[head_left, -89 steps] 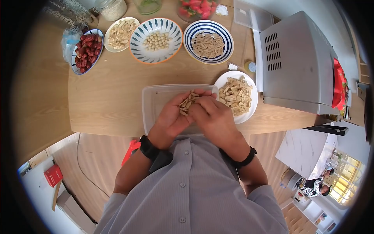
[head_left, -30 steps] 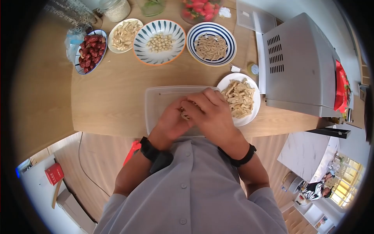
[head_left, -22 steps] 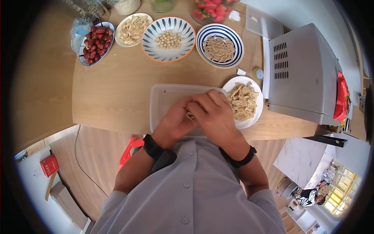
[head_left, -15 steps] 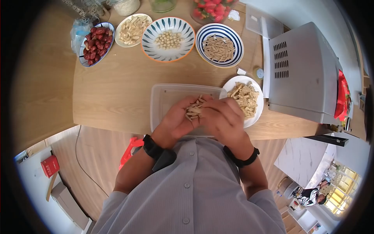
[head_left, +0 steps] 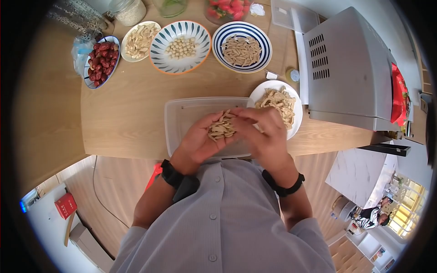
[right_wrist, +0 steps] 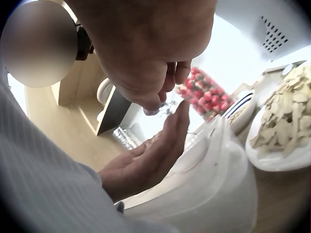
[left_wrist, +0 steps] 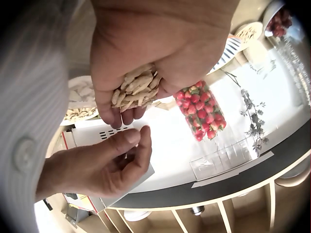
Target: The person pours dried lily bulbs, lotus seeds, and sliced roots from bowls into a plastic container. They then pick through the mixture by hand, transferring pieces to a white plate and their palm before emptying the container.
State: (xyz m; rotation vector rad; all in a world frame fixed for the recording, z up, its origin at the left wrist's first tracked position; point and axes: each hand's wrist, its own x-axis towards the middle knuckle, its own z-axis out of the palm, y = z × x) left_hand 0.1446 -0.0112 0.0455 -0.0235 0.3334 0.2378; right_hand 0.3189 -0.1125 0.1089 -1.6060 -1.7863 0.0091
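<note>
My left hand (head_left: 196, 140), palm up and cupped, carries a heap of pale, slender dried pieces (head_left: 221, 127). In the left wrist view the same heap lies in the palm, with the fingers fairly straight beneath it. Just to the right, my right hand (head_left: 268, 136) is blurred in the head view, its fingertips right at the heap's edge. The left wrist view shows its thumb and forefinger close together, with no piece visible between them. Below both hands stands a clear plastic box (head_left: 170, 125), partly hidden by them.
A white plate (head_left: 297, 113) of dried slices overlaps the box's right side. At the back are a blue-striped bowl (head_left: 266, 40) of similar slender pieces, a bowl (head_left: 159, 41) of round pale seeds and a dish of red dates (head_left: 102, 61). A grey appliance (head_left: 343, 77) stands right.
My right hand has lifted off the left palm and shifted to the right, uncovering the heap. The left hand still carries the pieces; the head view has also shifted.
</note>
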